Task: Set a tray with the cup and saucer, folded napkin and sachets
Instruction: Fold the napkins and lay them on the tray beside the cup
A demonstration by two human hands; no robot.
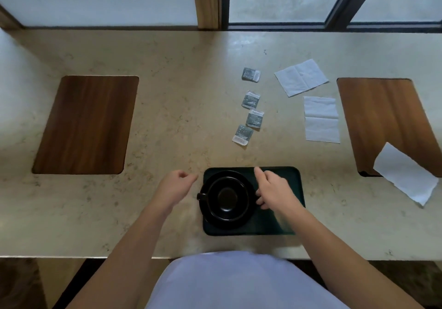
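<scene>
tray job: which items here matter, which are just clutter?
In the job:
tray
cup on saucer, already on the tray
four sachets on the counter
napkins, unfolded flat

Just lying about:
left wood inlay
right wood inlay

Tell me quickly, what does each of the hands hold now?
Left hand: loosely curled, holding nothing.
Right hand: open, holding nothing, fingers by the cup.

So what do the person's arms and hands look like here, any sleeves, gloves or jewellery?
Both forearms are bare up to the frame edge, with no sleeves in view. The left hand and right hand are ungloved; no rings, watch or bracelet show. A pale lilac garment covers the torso below.
</scene>
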